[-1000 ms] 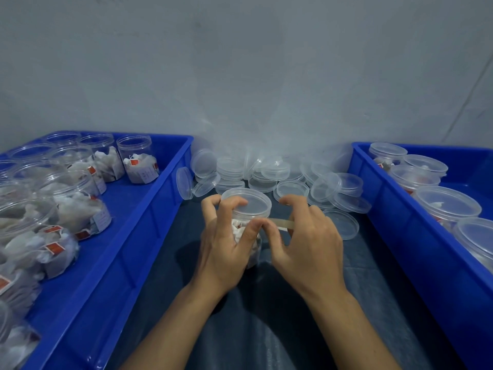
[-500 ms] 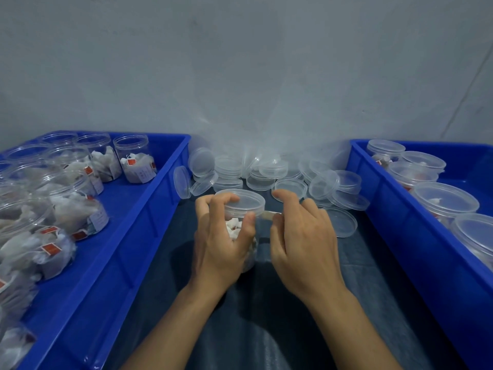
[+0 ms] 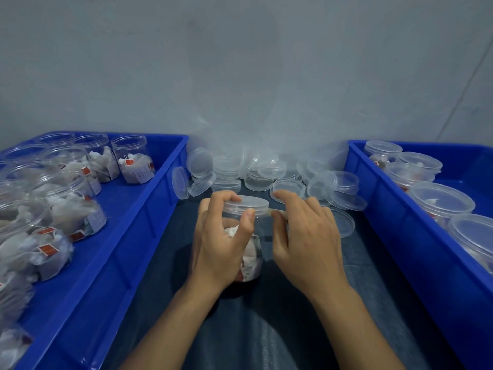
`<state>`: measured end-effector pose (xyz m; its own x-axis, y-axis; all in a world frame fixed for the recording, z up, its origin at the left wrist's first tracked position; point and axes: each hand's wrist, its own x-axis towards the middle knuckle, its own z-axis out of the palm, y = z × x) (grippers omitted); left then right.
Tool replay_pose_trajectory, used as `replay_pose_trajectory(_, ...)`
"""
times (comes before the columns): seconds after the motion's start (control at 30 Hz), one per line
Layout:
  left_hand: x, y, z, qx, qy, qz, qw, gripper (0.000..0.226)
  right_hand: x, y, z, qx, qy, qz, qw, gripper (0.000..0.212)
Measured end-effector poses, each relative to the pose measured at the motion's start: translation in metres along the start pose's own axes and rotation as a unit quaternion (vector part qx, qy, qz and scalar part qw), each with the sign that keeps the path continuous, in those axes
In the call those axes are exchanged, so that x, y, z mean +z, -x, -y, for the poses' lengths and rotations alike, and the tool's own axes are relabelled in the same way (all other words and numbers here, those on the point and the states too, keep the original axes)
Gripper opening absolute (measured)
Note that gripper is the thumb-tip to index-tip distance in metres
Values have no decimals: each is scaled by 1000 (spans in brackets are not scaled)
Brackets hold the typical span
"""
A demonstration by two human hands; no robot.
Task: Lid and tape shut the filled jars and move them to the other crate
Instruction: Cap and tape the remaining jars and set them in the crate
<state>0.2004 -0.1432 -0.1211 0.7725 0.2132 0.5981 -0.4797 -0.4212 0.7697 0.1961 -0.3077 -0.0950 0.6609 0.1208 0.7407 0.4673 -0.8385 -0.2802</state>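
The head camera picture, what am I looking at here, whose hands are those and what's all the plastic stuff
It is one view from a camera worn on a person's head, looking down at their own bare hands. The left hand grips a clear lidded jar of tea bags standing on a dark cloth. The right hand pinches a strip of tape at the lid's edge. A left blue crate holds open filled jars, a right blue crate holds lidded ones, and loose spare lids lie between.
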Motion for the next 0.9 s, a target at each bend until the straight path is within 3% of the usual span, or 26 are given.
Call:
replay_pose_trajectory(0.23,0,3,-6,-26,1,22,999,34,-1,0,4,6,43,13,999,32)
replay_pose_trajectory(0.4,1,6,-6,-34,-1,32,999,54,2,2,7,9,52,-15,999,32)
replay_pose_trajectory(0.57,2,6,-7,-30,22,24,999,46,-1,1,4,11,-8,-23,1000,36)
replay_pose_trajectory(0.7,-2,2,-4,-48,51,24,997,43,-5,-1,3,84,-82,-4,993,35)
replay_pose_trajectory(0.9,-8,-3,-1,-57,88,23,994,28,-9,-1,-4,68,-159,27,985,34)
